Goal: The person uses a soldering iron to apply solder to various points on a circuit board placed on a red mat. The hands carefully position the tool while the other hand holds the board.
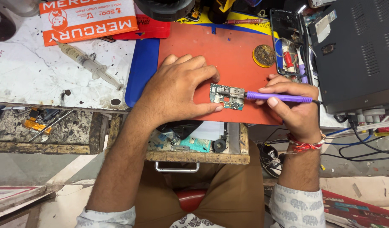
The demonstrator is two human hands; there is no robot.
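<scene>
One circuit board (227, 95) under left hand (177, 90) fingers spread flat, one purple soldering iron (279, 97) pinched by right hand (293, 109) fingers.

White elephant-print sleeves (296, 207), tan trousers (228, 190), red thread band (305, 145) at the right wrist.

Under your left hand (175, 90) lies a matt red mat (228, 46), rubbery and smooth, on a glossy blue plastic sheet (141, 67). The circuit board (227, 96) shows dull green laminate with bright metal shields. Your right hand (293, 105) grips a smooth purple plastic soldering iron (279, 97). Upper left, the white worktop (34, 71) looks stained and rough — a clear plastic syringe (91, 64) rests there. The drawer (203, 156) is worn wood with a metal handle.
</scene>
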